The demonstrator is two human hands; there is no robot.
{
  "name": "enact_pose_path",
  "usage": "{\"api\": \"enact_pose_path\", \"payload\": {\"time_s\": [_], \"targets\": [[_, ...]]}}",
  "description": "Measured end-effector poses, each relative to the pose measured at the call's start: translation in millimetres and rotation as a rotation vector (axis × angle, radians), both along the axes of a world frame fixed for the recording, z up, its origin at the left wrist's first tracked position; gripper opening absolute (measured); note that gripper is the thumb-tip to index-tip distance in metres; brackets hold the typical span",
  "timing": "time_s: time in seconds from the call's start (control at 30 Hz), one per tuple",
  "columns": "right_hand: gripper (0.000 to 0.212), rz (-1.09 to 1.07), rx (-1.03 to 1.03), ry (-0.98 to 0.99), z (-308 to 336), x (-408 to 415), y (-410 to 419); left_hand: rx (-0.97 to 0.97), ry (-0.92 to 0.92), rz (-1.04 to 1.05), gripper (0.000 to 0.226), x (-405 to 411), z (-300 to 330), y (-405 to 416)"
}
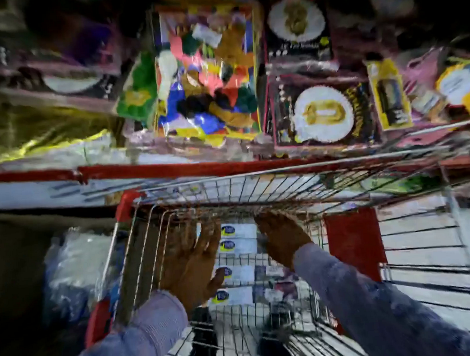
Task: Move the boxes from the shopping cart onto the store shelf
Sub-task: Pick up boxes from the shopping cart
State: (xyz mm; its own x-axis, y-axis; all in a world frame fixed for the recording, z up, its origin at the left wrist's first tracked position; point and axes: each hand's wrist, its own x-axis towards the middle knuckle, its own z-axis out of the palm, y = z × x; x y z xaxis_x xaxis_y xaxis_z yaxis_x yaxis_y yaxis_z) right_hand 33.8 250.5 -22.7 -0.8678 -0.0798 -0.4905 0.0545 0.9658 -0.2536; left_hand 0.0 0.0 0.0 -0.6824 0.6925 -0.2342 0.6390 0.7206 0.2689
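Note:
Several flat white boxes (239,242) with blue-and-yellow oval logos lie stacked inside the wire shopping cart (256,176). My left hand (195,264) reaches down into the cart at the left side of the stack, fingers spread against the box edges. My right hand (282,235) is on the right side of the stack, fingers extended over the top boxes. Both hands flank the boxes; the blur hides whether either one grips. The store shelf (172,168) with a red front edge runs just beyond the cart.
The shelf holds a bag of coloured balloons (207,74), black packs with gold number candles (321,113) and yellow carded items (389,94). A red panel (352,239) hangs inside the cart. Plastic-wrapped goods (73,272) sit left of the cart.

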Motion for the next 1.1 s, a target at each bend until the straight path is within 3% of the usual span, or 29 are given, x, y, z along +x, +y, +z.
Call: {"api": "enact_pose_path", "payload": {"time_s": [0.13,0.23,0.37,0.43,0.7,0.87,1.03,1.1], "targets": [[0.067,-0.074,-0.077,-0.159,-63.7,-26.7,1.8,-0.053,-0.027,-0.043,0.092,-9.5,-55.5,3.0],[0.065,0.026,-0.060,-0.224,-98.3,-36.9,3.1,-0.064,-0.039,-0.094,0.094,-10.7,-77.4,6.6],[0.059,0.235,0.044,-0.247,-123.1,-53.0,10.5,-0.087,-0.010,-0.178,0.080,-13.3,-96.1,13.1],[0.060,0.180,-0.001,-0.249,-132.0,-59.7,17.3,-0.098,0.006,-0.233,0.074,-11.6,-101.7,17.5],[0.063,0.174,-0.028,-0.020,-125.7,-61.4,40.8,-0.095,-0.055,-0.377,0.064,-16.0,-134.9,51.7],[0.062,0.253,-0.036,0.141,-123.3,-46.7,54.4,-0.170,-0.100,-0.302,0.068,-22.4,-162.4,74.1],[0.058,0.264,-0.019,0.231,-104.2,-45.2,59.4,-0.071,-0.156,-0.179,0.039,-26.9,-150.8,82.4],[0.061,0.222,-0.023,0.181,-82.1,-45.8,55.9,-0.033,-0.138,-0.178,0.041,-28.5,-128.7,81.5]]}}
